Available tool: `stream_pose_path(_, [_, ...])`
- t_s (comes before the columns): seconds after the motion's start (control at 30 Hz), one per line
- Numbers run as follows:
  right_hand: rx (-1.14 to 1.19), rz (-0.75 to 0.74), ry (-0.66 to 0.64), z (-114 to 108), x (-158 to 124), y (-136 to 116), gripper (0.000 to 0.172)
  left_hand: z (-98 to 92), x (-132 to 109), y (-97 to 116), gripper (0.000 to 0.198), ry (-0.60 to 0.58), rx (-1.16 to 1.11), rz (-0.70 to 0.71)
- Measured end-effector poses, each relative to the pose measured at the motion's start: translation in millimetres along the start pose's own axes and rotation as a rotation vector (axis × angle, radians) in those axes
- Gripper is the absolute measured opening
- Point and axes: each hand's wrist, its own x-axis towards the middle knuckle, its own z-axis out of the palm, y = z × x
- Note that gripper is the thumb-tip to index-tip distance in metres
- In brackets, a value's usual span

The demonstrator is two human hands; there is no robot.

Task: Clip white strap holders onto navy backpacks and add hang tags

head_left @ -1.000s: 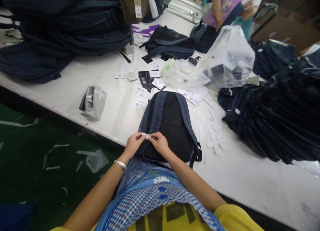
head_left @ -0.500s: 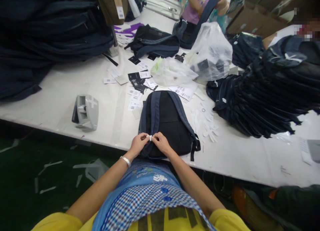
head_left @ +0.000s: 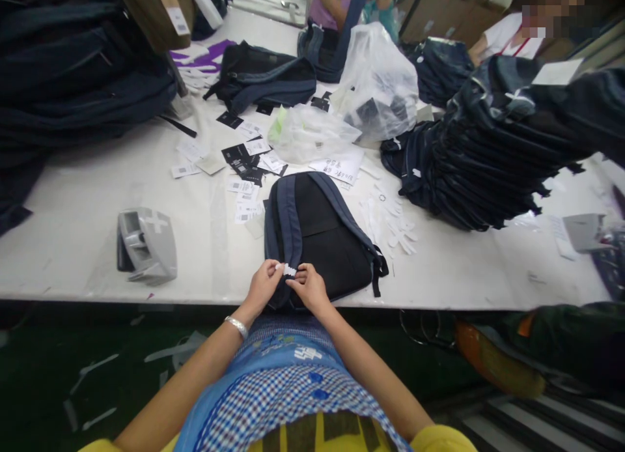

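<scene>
Head view. A dark blue backpack (head_left: 317, 234) lay back-panel up at the near edge of the white counter (head_left: 73, 198), its shoulder straps uppermost. At the pack's 7 o'clock corner, over the end of one strap, the left hand (head_left: 263, 284) and the right hand (head_left: 308, 288) met. Both were closed in a fingertip pinch on a small white strip (head_left: 289, 269), the left hand holding its 9 o'clock end and the right hand its 3 o'clock end. The strip sat just above the strap; whether it touched the fabric could not be told. A silver bracelet (head_left: 237, 326) circled the left wrist.

Taking the backpack as centre: a grey device (head_left: 145, 243) stood at 9 o'clock, well apart. Loose paper labels (head_left: 244, 159), black and white, were scattered at 11 o'clock. Two clear plastic bags (head_left: 375, 81) lay at 12 to 1 o'clock. A heap of white strips (head_left: 395, 224) lay just beside the pack at 3 o'clock. A stack of dark backpacks (head_left: 493, 152) filled the counter at 2 o'clock. Another person's arm (head_left: 336, 2) showed at the far edge.
</scene>
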Motion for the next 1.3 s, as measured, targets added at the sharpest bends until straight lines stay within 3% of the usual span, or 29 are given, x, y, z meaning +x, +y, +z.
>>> stream_pose_path(0.13, [0.213,0.039,0.133,14.6,-7.1,7.7,0.039,1.8,0.6,-1.9,0.068,-0.05,-0.026,0.021])
stream_pose_path(0.23, [0.44,0.233,0.211,21.5,-10.7,9.3,0.038,2.2,2.0,-5.8,0.059,-0.056,-0.071,0.007])
stream_pose_path(0.33, [0.57,0.403,0.183,19.9,-8.1,7.1,0.04,0.1,3.0,-9.3,0.057,-0.064,-0.187,-0.046])
stream_pose_path(0.47, [0.63,0.494,0.081,12.3,-0.1,6.7,0.043,-4.6,2.4,-13.4,0.063,-0.073,-0.292,-0.166])
stream_pose_path(0.63, [0.678,0.451,0.044,12.8,-0.3,8.5,0.042,-8.1,-1.1,-10.2,0.053,-0.06,-0.287,-0.119])
stream_pose_path(0.77, [0.658,0.27,0.064,20.3,-7.8,8.4,0.042,-10.6,-3.5,-3.9,0.044,-0.02,-0.171,-0.071])
stream_pose_path(0.9, [0.591,0.129,0.092,28.3,-8.4,10.8,0.044,-13.7,-1.4,-4.3,0.04,-0.012,-0.203,-0.124])
stream_pose_path(1.03, [0.7,0.299,0.093,26.3,0.2,17.3,0.053,-15.1,2.5,-10.5,0.036,-0.039,-0.449,-0.305])
stream_pose_path(1.13, [0.783,0.455,0.013,18.2,5.2,22.3,0.048,-14.0,2.7,-15.3,0.034,-0.025,-0.609,-0.38])
stream_pose_path(1.3, [0.795,0.447,-0.056,10.1,0.2,15.8,0.044,-17.8,0.8,-17.3,0.03,-0.076,-0.643,-0.388])
